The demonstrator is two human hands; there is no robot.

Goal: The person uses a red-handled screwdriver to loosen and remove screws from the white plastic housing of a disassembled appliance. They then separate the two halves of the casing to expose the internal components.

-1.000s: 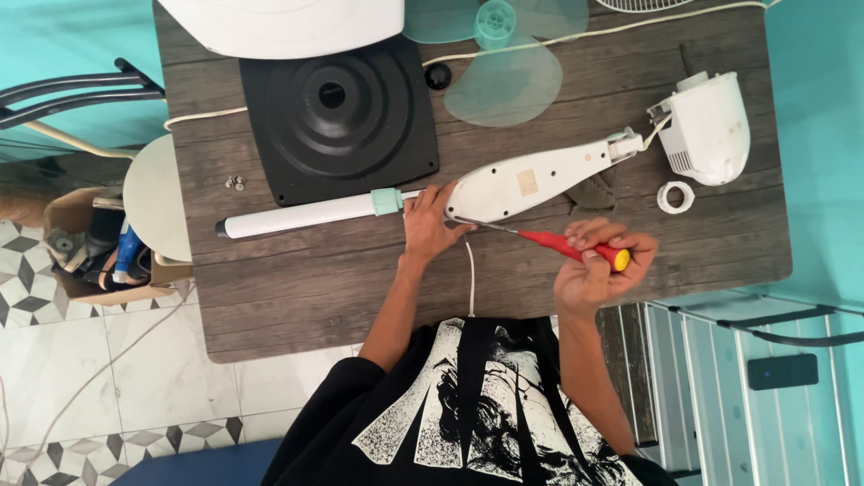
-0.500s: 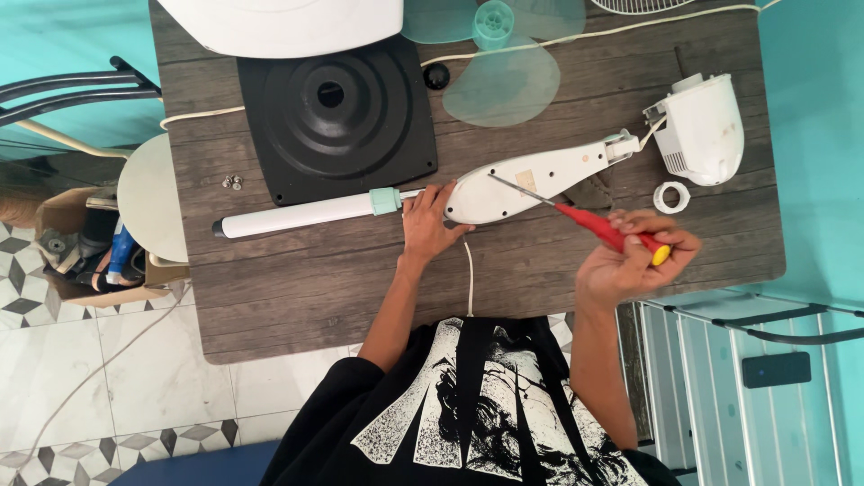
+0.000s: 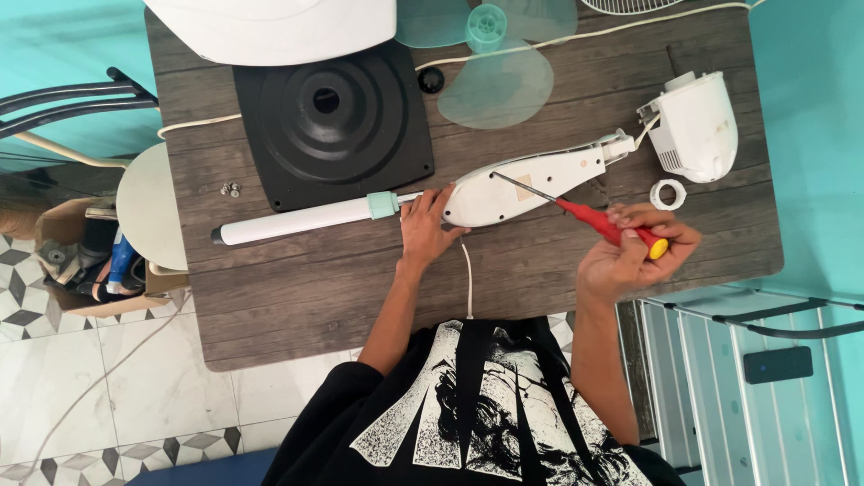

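Black square base [image 3: 331, 121] on wooden table [image 3: 270, 297]; translucent fan blade [image 3: 495, 81], white ring [image 3: 668, 193], small screws [image 3: 230, 189].

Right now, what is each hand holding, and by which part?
The right hand grips the screwdriver by its red handle, the yellow end sticking out. The left hand holds no tool; it rests against the white fan housing.

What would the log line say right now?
left hand: steadies white fan housing | right hand: holds red screwdriver, tip on housing
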